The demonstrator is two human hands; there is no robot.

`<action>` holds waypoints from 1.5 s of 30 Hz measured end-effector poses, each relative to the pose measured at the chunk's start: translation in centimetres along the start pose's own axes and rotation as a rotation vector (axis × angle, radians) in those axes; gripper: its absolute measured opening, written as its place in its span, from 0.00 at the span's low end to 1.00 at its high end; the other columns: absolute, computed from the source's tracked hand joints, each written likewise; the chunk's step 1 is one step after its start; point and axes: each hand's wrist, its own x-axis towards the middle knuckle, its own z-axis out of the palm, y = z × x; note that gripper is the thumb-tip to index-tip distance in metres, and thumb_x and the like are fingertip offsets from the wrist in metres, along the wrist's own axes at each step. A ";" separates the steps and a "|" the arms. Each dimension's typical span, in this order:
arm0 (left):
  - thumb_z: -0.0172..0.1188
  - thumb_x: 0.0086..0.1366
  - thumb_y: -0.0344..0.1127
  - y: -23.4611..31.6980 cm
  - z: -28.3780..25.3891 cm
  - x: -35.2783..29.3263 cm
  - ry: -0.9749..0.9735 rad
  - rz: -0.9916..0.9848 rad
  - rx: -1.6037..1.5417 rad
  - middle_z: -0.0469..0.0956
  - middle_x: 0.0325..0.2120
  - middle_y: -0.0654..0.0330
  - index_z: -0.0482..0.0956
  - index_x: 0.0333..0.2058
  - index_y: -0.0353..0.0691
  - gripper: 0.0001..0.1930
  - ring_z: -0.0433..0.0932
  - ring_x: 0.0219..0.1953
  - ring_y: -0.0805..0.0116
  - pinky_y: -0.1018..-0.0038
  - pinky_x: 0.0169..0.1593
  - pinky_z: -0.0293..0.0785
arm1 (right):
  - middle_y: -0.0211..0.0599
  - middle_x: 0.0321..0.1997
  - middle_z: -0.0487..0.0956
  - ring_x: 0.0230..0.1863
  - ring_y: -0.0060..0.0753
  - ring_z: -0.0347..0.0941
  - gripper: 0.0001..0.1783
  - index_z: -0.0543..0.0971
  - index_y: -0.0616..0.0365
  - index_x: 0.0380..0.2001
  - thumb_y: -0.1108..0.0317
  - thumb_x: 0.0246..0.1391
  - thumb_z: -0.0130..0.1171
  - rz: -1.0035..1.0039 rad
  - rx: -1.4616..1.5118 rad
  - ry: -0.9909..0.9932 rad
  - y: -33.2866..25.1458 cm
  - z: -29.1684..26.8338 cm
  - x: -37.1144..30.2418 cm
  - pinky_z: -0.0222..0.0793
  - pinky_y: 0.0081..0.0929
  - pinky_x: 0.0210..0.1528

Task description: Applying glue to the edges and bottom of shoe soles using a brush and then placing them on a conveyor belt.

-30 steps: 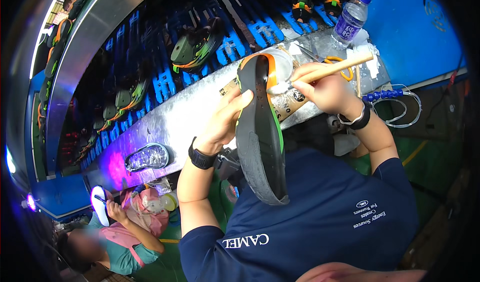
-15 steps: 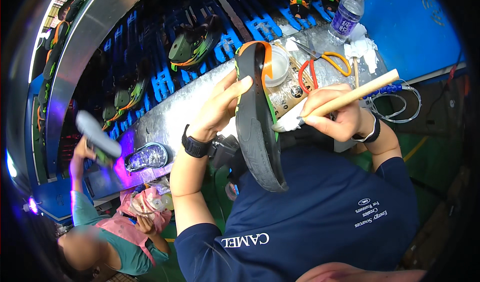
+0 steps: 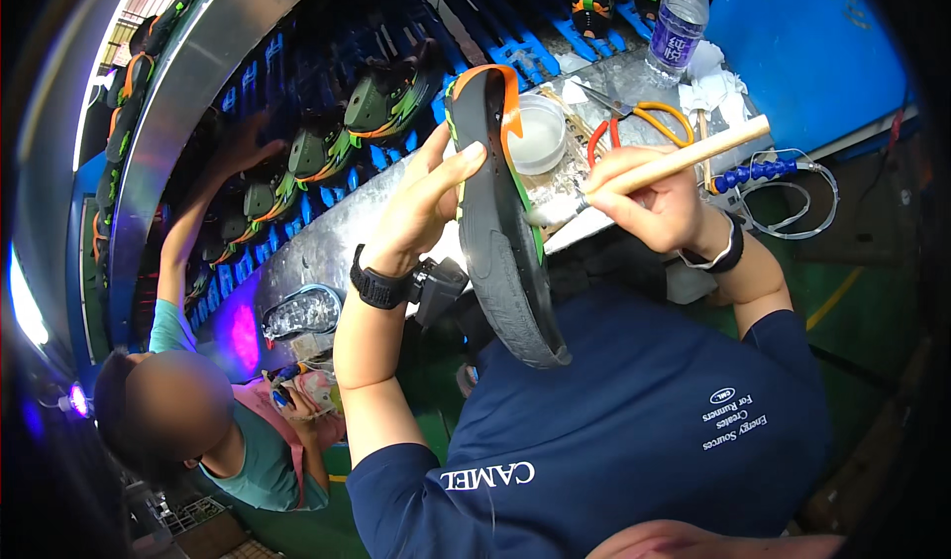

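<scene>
My left hand (image 3: 421, 197) is closed around a black shoe sole (image 3: 495, 242) with an orange strip at its top and green edging. The sole stands nearly upright, its toe or heel end up, tilted a little. My right hand (image 3: 649, 202) grips a brush (image 3: 713, 151) by its pale wooden handle, and its white bristles meet the sole's right edge, slightly blurred. Behind the sole sits a clear round tub (image 3: 564, 151) of whitish liquid. Scissors (image 3: 684, 121) with orange and red handle loops lie beside the tub.
A metal bench (image 3: 381, 202) holds a water bottle (image 3: 679, 34), white wads (image 3: 713, 88) and a blue coiled hose (image 3: 758, 174). Behind it runs a blue slatted rack bearing several green, black and orange shoes (image 3: 371, 103). A co-worker (image 3: 253, 440) stands at left, one arm over the rack.
The sole has shifted slightly left and up in view, and the brush has moved left along with it. The co-worker's raised hand, earlier holding a pale-soled shoe, now reaches over the rack.
</scene>
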 end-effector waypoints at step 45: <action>0.62 0.43 0.52 28.0 9.2 21.5 0.540 0.212 1.487 0.68 0.09 0.57 0.57 0.45 0.21 0.42 0.68 0.08 0.74 0.82 0.13 0.66 | 0.29 0.13 0.64 0.11 0.13 0.55 0.05 0.68 0.64 0.25 0.72 0.43 0.48 0.198 0.467 0.908 4.2 -13.2 -8.0 0.49 0.09 0.12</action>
